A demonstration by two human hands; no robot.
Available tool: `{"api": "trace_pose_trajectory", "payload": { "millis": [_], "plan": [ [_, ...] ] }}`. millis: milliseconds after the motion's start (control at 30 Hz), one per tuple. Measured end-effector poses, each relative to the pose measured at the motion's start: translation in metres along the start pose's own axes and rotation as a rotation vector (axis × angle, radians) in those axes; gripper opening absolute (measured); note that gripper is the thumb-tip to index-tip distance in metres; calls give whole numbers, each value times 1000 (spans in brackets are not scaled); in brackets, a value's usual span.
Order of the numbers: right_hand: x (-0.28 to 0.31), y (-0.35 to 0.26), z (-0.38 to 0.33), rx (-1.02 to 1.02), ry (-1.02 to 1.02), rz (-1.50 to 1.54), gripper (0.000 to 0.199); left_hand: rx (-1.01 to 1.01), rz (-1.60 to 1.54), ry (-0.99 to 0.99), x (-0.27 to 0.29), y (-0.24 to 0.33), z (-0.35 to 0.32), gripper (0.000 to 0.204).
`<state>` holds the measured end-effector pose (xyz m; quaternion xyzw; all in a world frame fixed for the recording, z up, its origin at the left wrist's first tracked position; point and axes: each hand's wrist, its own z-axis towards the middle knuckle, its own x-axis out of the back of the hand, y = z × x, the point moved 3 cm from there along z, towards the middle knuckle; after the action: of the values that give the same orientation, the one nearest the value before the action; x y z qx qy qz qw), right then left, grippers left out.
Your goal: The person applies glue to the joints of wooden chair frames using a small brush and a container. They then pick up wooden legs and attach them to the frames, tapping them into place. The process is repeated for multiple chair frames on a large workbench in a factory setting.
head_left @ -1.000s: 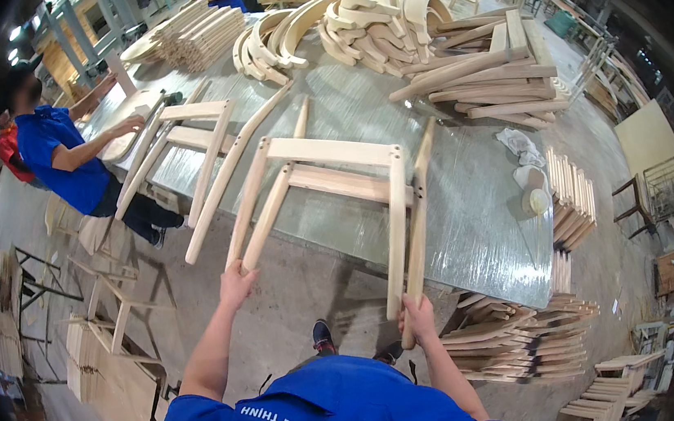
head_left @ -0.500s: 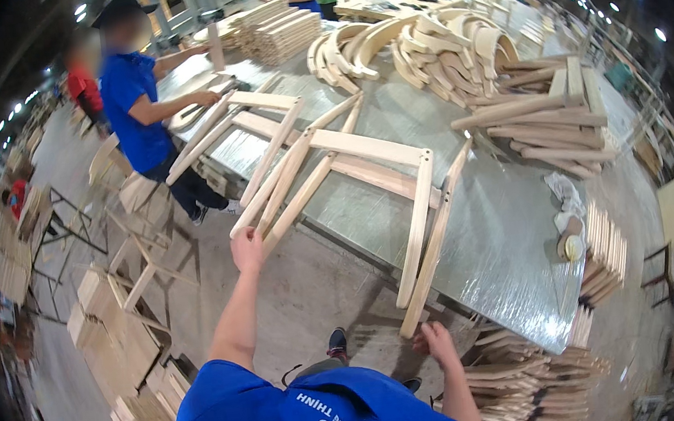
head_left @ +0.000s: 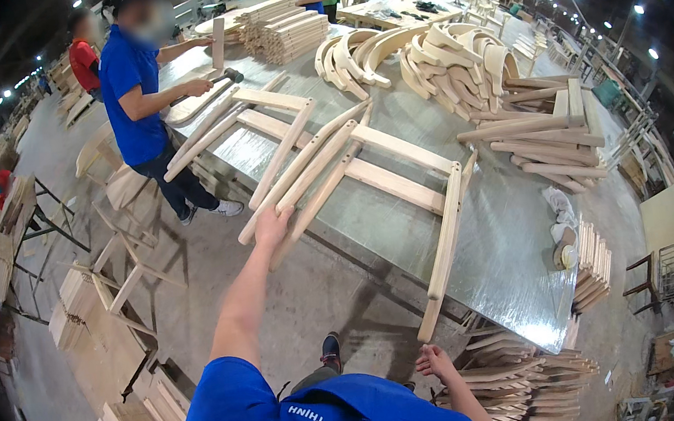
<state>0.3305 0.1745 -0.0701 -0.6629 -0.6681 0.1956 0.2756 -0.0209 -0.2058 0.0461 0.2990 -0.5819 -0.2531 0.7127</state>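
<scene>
The pale wooden chair-frame assembly (head_left: 373, 165) — two long tapered legs joined by flat cross rails — lies flat across the grey metal-topped bench (head_left: 515, 266), its leg ends overhanging the near edge. The left hand (head_left: 271, 224) is stretched far out and closed around the end of the left-side leg, fingers wrapped on the wood. The right hand (head_left: 433, 360) hangs low, just under the tip of the right-side leg (head_left: 443, 258); its fingers look loosely curled and apart from the wood, though whether they touch the tip cannot be told.

To handle the frame well from here, I judge that the right hand should close on its leg end before any pull, so both legs are held evenly and the joints are not racked. The frame overlaps another loose frame of light wooden rails (head_left: 261, 116) to its left, so it should be lifted clear rather than dragged — sliding could catch those rails. The heap of curved pale wooden back pieces (head_left: 428, 61) and the stack of straight wooden legs (head_left: 543, 139) lie behind and to the right, well apart from the grip. A co-worker in a blue shirt (head_left: 129, 88) stands at the bench's far left corner, hands on other parts.
</scene>
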Motion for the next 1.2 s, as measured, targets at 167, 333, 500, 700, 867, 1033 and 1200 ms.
{"api": "trace_pose_trajectory", "payload": {
  "millis": [167,333,500,700,867,1033,1200],
  "plan": [
    [-12,-25,5,102,129,217,35,36,75,-40,-2,-5,9,49],
    [-29,-22,-5,62,110,122,31,240,159,-180,-10,-31,-5,52],
    [-28,9,-13,174,125,173,25,279,137,-271,-1,-53,-15,46],
    [-14,98,-13,-67,137,141,21,330,90,-235,-5,-58,-30,52],
    [26,210,-19,-192,285,80,26,748,-884,-258,-11,-77,-79,51],
    [77,238,-45,457,481,-1038,27,784,-772,-962,-143,23,-219,58],
    [117,294,-74,-39,653,132,30,648,-812,-1115,-208,145,-304,58]
  ]
}}
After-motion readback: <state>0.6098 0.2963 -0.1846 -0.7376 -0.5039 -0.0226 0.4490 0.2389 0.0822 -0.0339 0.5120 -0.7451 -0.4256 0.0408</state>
